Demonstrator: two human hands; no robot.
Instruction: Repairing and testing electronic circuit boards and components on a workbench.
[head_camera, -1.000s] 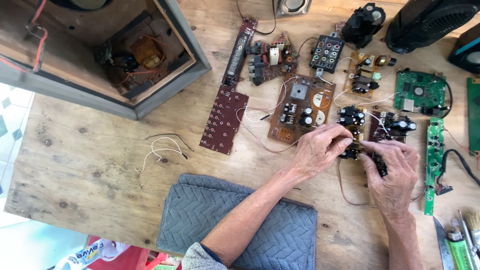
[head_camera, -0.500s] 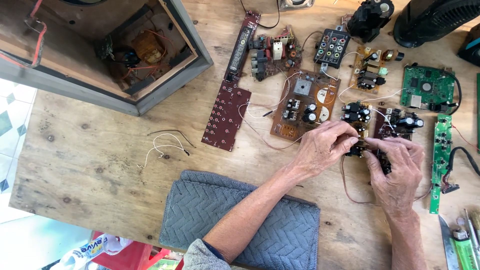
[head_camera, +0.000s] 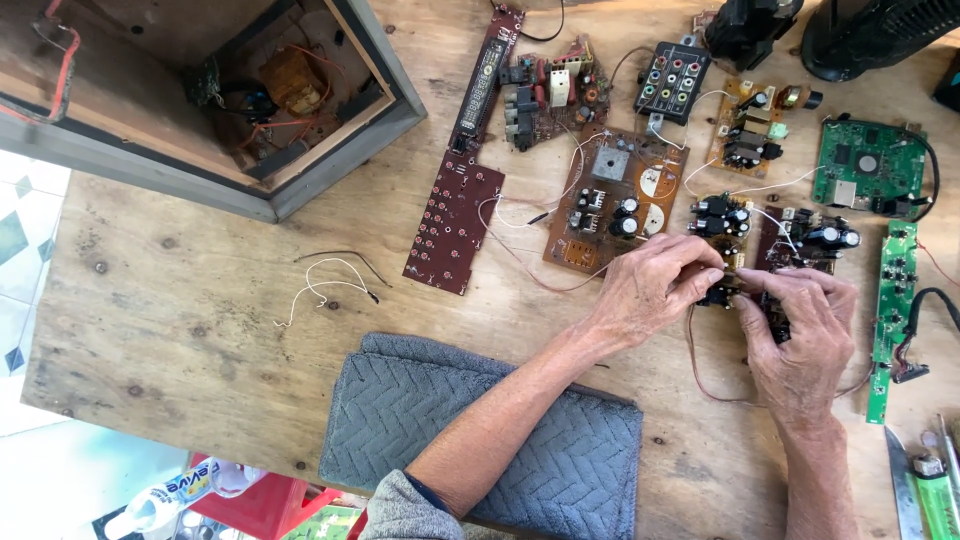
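Wooden table (head_camera: 200, 330) strewn with boards; left hand (head_camera: 655, 290) and right hand (head_camera: 800, 330) pinch a small circuit board (head_camera: 735, 290).

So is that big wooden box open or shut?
Open. The wooden box has no cover on the side facing the camera, so the orange part and wires inside show.

left sleeve (head_camera: 400, 505): grey knit cuff, dark lining edge
left hand (head_camera: 655, 290): bare, ringless
right hand (head_camera: 800, 335): bare, no sleeve visible
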